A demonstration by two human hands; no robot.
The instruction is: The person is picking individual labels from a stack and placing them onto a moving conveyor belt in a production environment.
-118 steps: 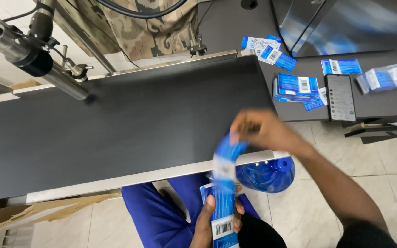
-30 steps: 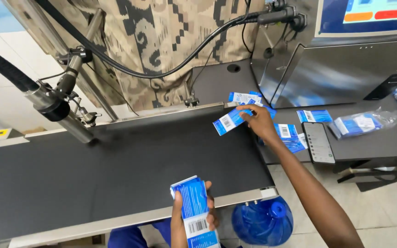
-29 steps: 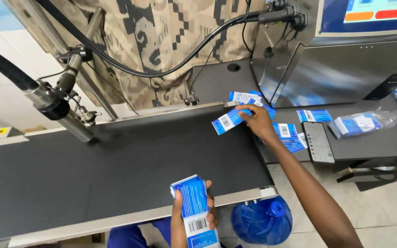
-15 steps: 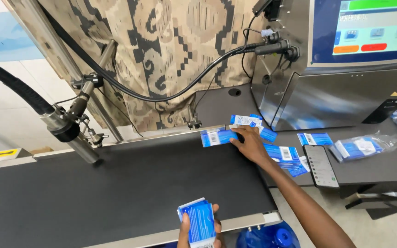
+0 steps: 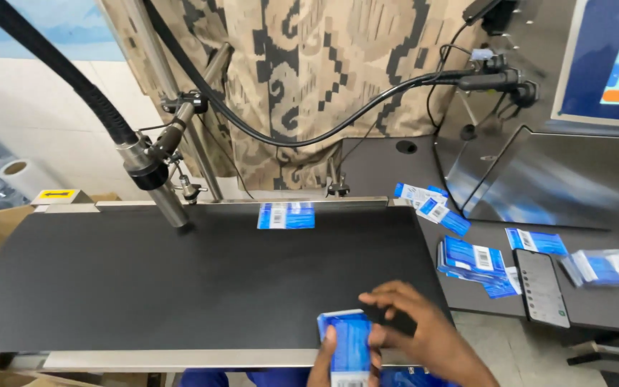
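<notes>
Black conveyor belt [image 5: 145, 287], one packet [image 5: 286, 216] far side; left hand [image 5: 327, 358] fingers clamped on packet stack [image 5: 347, 342], right hand [image 5: 413, 333] fingers apart, picking at top.

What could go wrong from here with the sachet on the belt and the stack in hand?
The single sachet lies close to the belt's far rail; it might catch or skew there. The left hand holds the stack at the near edge while the right hand reaches in, so a piece could slip off. The phone sits near the table edge.
</notes>
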